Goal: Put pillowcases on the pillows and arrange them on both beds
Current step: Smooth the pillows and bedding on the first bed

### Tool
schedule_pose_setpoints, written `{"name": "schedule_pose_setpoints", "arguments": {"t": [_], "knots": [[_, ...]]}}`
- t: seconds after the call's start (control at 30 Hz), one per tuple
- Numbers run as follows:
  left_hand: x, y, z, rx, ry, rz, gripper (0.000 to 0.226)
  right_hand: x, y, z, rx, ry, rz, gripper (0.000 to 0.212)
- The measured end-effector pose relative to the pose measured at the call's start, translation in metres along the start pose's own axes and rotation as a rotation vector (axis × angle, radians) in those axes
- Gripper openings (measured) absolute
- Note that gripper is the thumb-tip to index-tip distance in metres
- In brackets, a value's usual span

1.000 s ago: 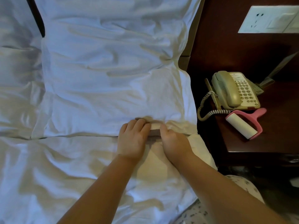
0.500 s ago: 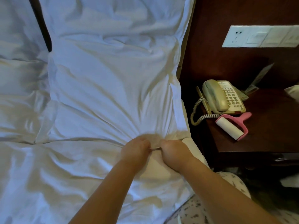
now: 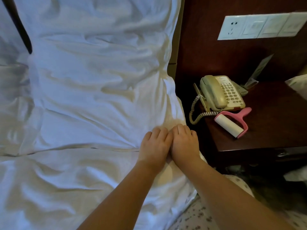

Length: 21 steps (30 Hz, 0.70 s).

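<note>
A white pillow in its pillowcase (image 3: 99, 97) lies crumpled at the head of the bed, on the white sheet (image 3: 58, 188). My left hand (image 3: 154, 145) and my right hand (image 3: 184, 143) sit side by side, touching, on the pillow's near right corner. Their fingers curl down into the pillowcase fabric at that corner, and the fingertips are hidden in the folds. A second white pillow (image 3: 13, 97) lies to the left, cut off by the frame edge.
A dark wooden nightstand (image 3: 274, 122) stands close against the bed's right side, holding a beige telephone (image 3: 221, 92) and a pink lint roller (image 3: 232, 123). A white switch panel (image 3: 262, 25) is on the wall above. A dark headboard strip (image 3: 21, 25) shows at top left.
Both hands have slid right along the pillow's near edge, from its middle to the right corner. The bunched fabric they were pulling has flattened out.
</note>
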<state>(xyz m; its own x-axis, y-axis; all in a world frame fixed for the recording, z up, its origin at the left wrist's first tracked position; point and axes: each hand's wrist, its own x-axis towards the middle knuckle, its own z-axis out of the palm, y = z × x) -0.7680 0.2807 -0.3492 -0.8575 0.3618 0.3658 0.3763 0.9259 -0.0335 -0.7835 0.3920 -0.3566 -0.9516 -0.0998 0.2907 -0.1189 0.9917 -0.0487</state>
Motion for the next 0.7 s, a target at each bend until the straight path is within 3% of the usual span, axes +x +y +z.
{"name": "schedule_pose_setpoints", "arguments": {"t": [0.07, 0.13, 0.3, 0.4, 0.7], "knots": [[0.010, 0.005, 0.008, -0.014, 0.025, -0.024, 0.034, 0.005, 0.009, 0.006, -0.008, 0.000, -0.025, 0.004], [0.020, 0.009, 0.015, -0.035, 0.006, -0.050, 0.032, 0.010, 0.015, 0.013, -0.006, -0.032, -0.064, 0.013], [0.036, 0.016, 0.023, -0.047, -0.141, -0.063, 0.044, 0.017, 0.021, 0.016, -0.014, -0.154, -0.137, 0.029], [0.045, 0.019, 0.026, -0.029, -0.148, -0.091, 0.032, 0.019, 0.019, 0.021, -0.062, -0.206, -0.128, 0.028], [0.041, 0.027, 0.019, -0.129, -0.239, -0.137, 0.052, 0.004, 0.021, 0.004, -0.071, -0.344, -0.161, 0.045]]}}
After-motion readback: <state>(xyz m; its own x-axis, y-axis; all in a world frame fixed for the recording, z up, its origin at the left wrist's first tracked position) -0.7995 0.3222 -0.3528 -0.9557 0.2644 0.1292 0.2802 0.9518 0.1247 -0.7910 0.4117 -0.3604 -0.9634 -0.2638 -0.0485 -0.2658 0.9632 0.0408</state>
